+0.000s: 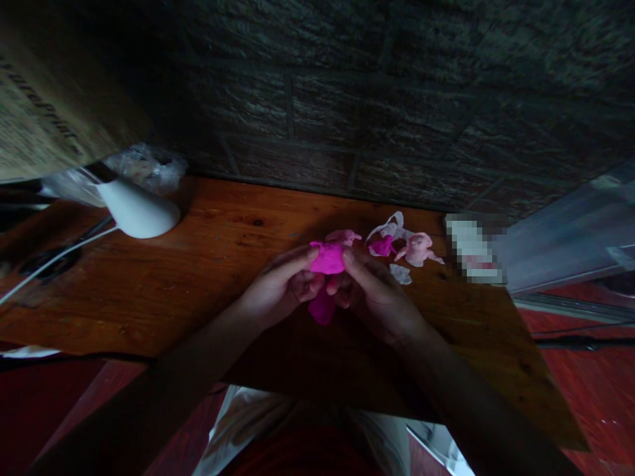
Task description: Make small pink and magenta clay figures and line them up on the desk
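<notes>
Between my two hands is a bright pink crumpled piece (327,258), thin and soft like paper, though I cannot tell the material for sure. My left hand (285,281) pinches its left side, thumb on top and fingers curled beneath. On the right side, my right hand (370,284) grips it the same way. A darker magenta part (322,309) hangs below the fingers; whether it joins the held piece is unclear. Just behind my hands lies a pink twisted piece (343,236). To the right are a magenta piece (381,246), a pale pink crumpled bundle (419,249) and a white scrap (401,274).
A wooden table (213,244) runs along a dark brick-patterned wall (322,112). At left stand a white lamp-like base (143,208) with a cable and a clear plastic bag (149,165). A blurred-out pale box (473,250) lies near the table's right end.
</notes>
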### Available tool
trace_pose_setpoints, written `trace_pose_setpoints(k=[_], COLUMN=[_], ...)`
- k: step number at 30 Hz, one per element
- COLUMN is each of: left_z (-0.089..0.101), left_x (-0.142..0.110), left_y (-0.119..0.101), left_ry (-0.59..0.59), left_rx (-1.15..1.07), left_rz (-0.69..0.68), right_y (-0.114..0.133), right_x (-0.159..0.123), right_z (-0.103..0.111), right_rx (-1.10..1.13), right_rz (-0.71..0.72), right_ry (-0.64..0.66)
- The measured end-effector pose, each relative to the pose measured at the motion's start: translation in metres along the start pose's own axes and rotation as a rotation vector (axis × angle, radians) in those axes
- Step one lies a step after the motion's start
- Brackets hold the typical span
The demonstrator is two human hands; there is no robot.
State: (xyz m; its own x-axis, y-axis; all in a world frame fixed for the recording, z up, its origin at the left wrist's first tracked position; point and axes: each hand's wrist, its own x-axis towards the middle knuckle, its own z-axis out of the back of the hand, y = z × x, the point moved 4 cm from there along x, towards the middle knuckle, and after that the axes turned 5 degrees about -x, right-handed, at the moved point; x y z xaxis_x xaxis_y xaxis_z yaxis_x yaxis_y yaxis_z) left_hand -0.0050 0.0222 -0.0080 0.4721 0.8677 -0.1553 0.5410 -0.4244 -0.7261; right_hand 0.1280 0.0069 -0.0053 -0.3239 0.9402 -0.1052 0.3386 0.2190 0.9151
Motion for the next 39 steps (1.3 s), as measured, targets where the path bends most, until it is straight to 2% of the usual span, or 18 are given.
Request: trace_pose_setpoints(k=[3,11,15,18,23,27,31,39], left_z=[-0.003,-0.001,0.0,0.003,0.006,0.001,-0.006,0.002], left_x=[0.001,-0.004,-0.004,-0.003,-0.001,0.0,-0.001,-0.006], left_y=[0.003,0.003,0.007,0.011,0.015,0.013,0.009,0.01], left_ry=[0.051,0.108,0.061,0.007,0.054,0.101,0.123,0.123], left_rx=[0.019,0.118,0.047,0.022,0.054,0.051,-0.016,-0.017], left_rz=[0.03,0.043,0.084,0.115,0.137,0.126,0.106,0.171], right_y=[-0.001,-0.005,-0.002,-0.001,-0.007,-0.005,0.007,0.011], right_x=[0.0,-0.001,-0.003,-0.003,-0.001,-0.002,-0.007,-0.008], right_z=[-0.001,-0.006,-0.005,-0.003,-0.006,-0.004,-0.002,-0.004], right_rx=[0.023,0.047,0.129,0.159,0.106,0.028,-0.089,-0.247], right_rz=[-0.019,-0.096,-0.113,-0.126,-0.135,-0.099,-0.006,0.093], right_ry=[0.049,0.081,0.139,0.124,0.075,0.049,0.088,0.075])
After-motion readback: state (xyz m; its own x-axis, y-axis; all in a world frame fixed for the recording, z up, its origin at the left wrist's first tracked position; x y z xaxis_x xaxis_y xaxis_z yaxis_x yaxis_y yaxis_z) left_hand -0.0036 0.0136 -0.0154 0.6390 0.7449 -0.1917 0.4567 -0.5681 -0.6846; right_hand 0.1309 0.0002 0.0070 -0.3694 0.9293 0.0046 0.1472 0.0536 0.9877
